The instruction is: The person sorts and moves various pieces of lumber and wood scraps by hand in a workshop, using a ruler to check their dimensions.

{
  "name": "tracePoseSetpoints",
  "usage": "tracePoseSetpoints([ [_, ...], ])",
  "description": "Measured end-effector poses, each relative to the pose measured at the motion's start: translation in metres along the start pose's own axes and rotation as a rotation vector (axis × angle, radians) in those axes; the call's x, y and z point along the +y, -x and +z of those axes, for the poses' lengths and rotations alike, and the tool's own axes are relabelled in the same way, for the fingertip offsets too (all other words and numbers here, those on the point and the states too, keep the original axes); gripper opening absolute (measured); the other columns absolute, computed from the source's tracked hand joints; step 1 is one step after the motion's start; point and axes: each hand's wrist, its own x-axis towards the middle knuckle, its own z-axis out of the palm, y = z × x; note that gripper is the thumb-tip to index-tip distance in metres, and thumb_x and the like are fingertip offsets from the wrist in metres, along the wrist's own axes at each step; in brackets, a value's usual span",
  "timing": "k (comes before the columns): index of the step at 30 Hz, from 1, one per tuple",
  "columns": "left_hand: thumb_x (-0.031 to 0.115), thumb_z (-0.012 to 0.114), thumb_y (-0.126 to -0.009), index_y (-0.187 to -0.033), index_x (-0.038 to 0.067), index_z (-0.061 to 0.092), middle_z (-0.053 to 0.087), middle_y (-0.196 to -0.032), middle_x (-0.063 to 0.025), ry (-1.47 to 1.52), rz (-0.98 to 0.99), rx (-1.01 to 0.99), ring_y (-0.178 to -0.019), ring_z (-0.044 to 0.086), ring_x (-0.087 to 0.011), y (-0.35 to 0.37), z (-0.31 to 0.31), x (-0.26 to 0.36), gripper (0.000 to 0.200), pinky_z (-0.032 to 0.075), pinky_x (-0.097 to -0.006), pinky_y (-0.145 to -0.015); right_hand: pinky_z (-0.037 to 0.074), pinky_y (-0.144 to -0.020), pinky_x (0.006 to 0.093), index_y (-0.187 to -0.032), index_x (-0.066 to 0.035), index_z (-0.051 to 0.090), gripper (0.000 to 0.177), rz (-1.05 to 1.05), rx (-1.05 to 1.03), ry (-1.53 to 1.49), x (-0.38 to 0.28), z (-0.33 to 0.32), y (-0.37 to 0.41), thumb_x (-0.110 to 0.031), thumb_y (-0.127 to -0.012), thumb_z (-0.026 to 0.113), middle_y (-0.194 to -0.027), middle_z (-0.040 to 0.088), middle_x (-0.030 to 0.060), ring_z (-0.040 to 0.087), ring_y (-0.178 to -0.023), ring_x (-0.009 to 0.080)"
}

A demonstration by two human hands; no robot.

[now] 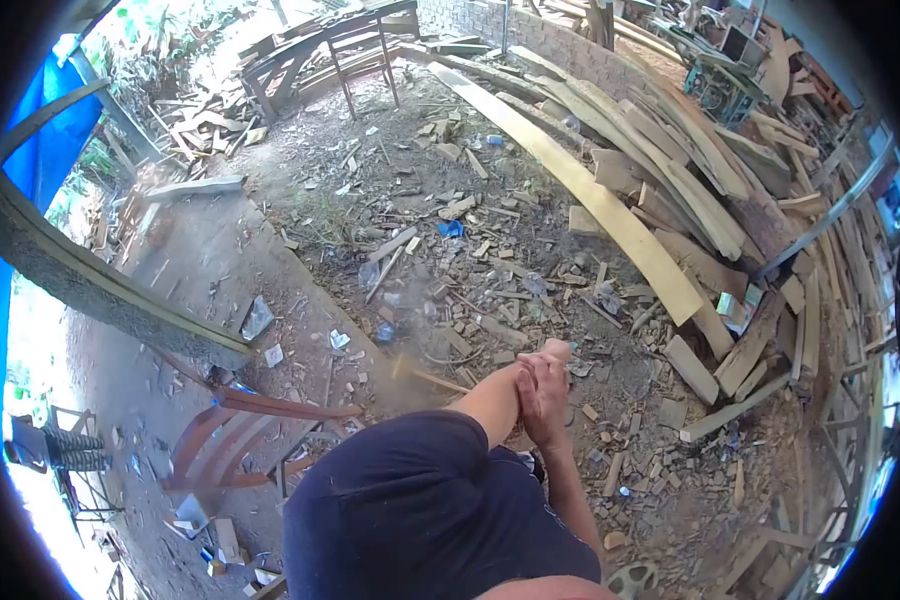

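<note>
My two arms meet in front of my body, above ground covered in wood scraps. My right hand (542, 395) lies across the other bare limb, which looks like my left forearm, its fingers curled over it near the wrist. Just beyond, the end of that limb shows as my left hand (557, 349), mostly covered and its fingers not clear. No tool or piece of wood can be seen in either hand. Dark blue clothing (400, 490) fills the lower middle of the view.
A long pale plank (570, 185) slants beside stacked boards (660, 140) on the right. Wood offcuts and litter cover the ground. A wooden bench (320, 50) stands at the back, a reddish-brown chair (260, 440) lower left, and a thick post (120, 290) crosses the left.
</note>
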Motion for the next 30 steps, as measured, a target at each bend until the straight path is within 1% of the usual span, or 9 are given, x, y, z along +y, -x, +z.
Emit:
tracePoseSetpoints([
  [3,0.018,0.059,-0.079,-0.070,0.006,0.058,0.056,-0.062,-0.0082,0.028,-0.039,0.012,-0.062,0.060,-0.0248,-0.012,0.005,0.002,0.015,0.045,-0.0361,-0.048,0.028,-0.101,0.0441,-0.116,-0.007,0.057,0.042,0.044,0.020,-0.041,0.013,-0.027,0.002,-0.040,-0.092,0.047,-0.119,0.051,0.0163,0.044,-0.113,0.0332],
  [5,0.019,0.059,-0.080,-0.071,0.006,0.057,0.056,-0.063,-0.0085,0.065,-0.047,0.016,-0.062,0.060,-0.0250,-0.033,0.009,0.004,0.016,0.045,-0.0362,-0.049,0.025,-0.105,0.0439,-0.118,-0.007,0.057,0.040,-0.079,-0.046,-0.252,0.008,-0.064,0.009,-0.036,-0.094,0.044,-0.128,0.049,0.0144,0.043,-0.120,0.0319],
  [8,0.021,0.058,-0.081,-0.072,0.006,0.057,0.056,-0.064,-0.0089,0.465,-0.040,0.030,-0.063,0.059,-0.0255,-0.083,0.000,0.012,0.018,0.046,-0.0364,-0.050,0.025,-0.105,0.0432,-0.124,-0.007,0.054,0.038,-0.302,-0.098,-0.254,0.046,-0.109,0.023,-0.031,-0.097,0.040,-0.132,0.048,0.0125,0.041,-0.124,0.0313],
  [10,0.022,0.058,-0.082,-0.072,0.006,0.056,0.056,-0.064,-0.0093,0.647,-0.047,-0.066,-0.063,0.059,-0.0257,-0.135,0.003,0.036,0.019,0.046,-0.0365,-0.051,0.026,-0.104,0.0443,-0.128,-0.011,0.052,0.039,-0.436,0.051,-0.170,0.093,-0.126,0.046,-0.031,-0.098,0.037,-0.135,0.046,0.0134,0.041,-0.124,0.0306],
  [12,0.023,0.057,-0.083,-0.073,0.006,0.056,0.056,-0.065,-0.0096,0.878,-0.097,-0.203,-0.064,0.059,-0.0260,-0.190,0.004,0.093,0.020,0.046,-0.0366,-0.052,0.025,-0.103,0.0484,-0.127,-0.013,0.053,0.041,-0.326,0.077,0.204,0.145,-0.143,0.059,-0.036,-0.096,0.041,-0.137,0.044,0.0135,0.035,-0.128,0.0341],
  [14,0.024,0.057,-0.083,-0.074,0.006,0.056,0.055,-0.066,-0.0099,1.049,-0.206,-0.328,-0.064,0.058,-0.0263,-0.240,0.019,0.162,0.020,0.046,-0.0367,-0.053,0.024,-0.103,0.0486,-0.128,-0.014,0.053,0.043,-0.115,0.165,-0.124,0.155,-0.196,0.073,-0.038,-0.095,0.041,-0.137,0.045,0.0123,0.035,-0.128,0.0344],
  [18,0.026,0.056,-0.085,-0.075,0.006,0.055,0.055,-0.067,-0.0105,1.069,-0.332,-0.481,-0.065,0.058,-0.0269,-0.299,0.061,0.259,0.022,0.047,-0.0369,-0.054,0.030,-0.100,0.0435,-0.125,-0.012,0.055,0.040,0.085,0.323,0.024,0.208,-0.265,0.109,-0.034,-0.093,0.046,-0.129,0.051,0.0123,0.041,-0.121,0.0332],
  [26,0.030,0.055,-0.088,-0.078,0.007,0.053,0.055,-0.069,-0.0118,0.875,-0.444,-0.709,-0.067,0.057,-0.0280,-0.367,0.136,0.335,0.026,0.048,-0.0373,-0.058,0.040,-0.081,0.0463,-0.100,-0.007,0.060,0.021,0.461,0.608,0.126,0.300,-0.333,0.182,-0.024,-0.089,0.053,-0.094,0.059,0.0127,0.057,-0.093,0.0294],
  [30,0.030,0.065,-0.083,-0.086,0.005,0.055,0.055,-0.073,-0.0089,0.736,-0.522,-0.884,-0.068,0.056,-0.0226,-0.430,0.168,0.344,0.027,0.047,-0.0349,-0.057,0.046,-0.072,0.0447,-0.095,-0.008,0.059,0.015,0.634,0.729,0.215,0.335,-0.360,0.224,-0.018,-0.085,0.055,-0.085,0.059,0.0151,0.060,-0.081,0.0296],
])
